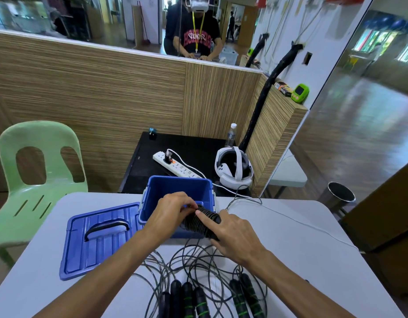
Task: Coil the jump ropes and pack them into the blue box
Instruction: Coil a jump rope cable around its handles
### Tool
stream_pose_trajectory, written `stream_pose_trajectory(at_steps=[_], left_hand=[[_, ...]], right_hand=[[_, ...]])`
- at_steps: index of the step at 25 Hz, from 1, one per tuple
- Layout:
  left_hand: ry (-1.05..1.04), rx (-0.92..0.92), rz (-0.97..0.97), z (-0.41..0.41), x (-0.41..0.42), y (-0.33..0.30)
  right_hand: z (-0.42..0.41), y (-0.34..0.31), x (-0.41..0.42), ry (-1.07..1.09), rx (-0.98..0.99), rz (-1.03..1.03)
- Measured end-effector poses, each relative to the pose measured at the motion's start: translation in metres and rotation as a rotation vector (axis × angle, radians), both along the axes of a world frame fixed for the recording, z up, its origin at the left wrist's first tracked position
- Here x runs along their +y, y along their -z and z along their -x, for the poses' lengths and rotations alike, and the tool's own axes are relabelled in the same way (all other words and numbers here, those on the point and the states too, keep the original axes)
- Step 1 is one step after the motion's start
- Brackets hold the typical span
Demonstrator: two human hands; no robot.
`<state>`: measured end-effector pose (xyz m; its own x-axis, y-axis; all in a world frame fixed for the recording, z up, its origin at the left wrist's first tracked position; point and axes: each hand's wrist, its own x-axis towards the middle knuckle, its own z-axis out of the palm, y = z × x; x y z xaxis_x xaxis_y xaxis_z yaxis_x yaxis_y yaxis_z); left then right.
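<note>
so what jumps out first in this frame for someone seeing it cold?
Both hands at centre: the left hand and right hand hold a coiled black jump rope at the near rim of the open blue box. Next, the tangle of loose jump ropes with black, green-banded handles on the table's near edge. The blue lid lies left of the box; a white VR headset sits behind.

Coiled black rope (201, 222) at open blue box (175, 187); loose ropes (193, 267) on table.
</note>
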<state>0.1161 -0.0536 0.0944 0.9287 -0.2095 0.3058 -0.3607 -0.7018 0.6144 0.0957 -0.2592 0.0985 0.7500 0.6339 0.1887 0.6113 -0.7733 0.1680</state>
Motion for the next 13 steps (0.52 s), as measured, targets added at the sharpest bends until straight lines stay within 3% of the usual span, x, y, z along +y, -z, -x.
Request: stream_pose_trajectory(at_steps=[6, 10, 13], left_hand=[[0.008, -0.030, -0.099, 0.008, -0.002, 0.008], [0.112, -0.016, -0.489, 0.000, 0.002, 0.001], [0.202, 0.027, -0.654, -0.007, -0.001, -0.008]], right_hand=[[0.001, 0.002, 0.000, -0.015, 0.029, 0.024], [0.002, 0.003, 0.003, -0.041, 0.006, 0.053], [0.002, 0.001, 0.003, -0.044, 0.016, 0.044]])
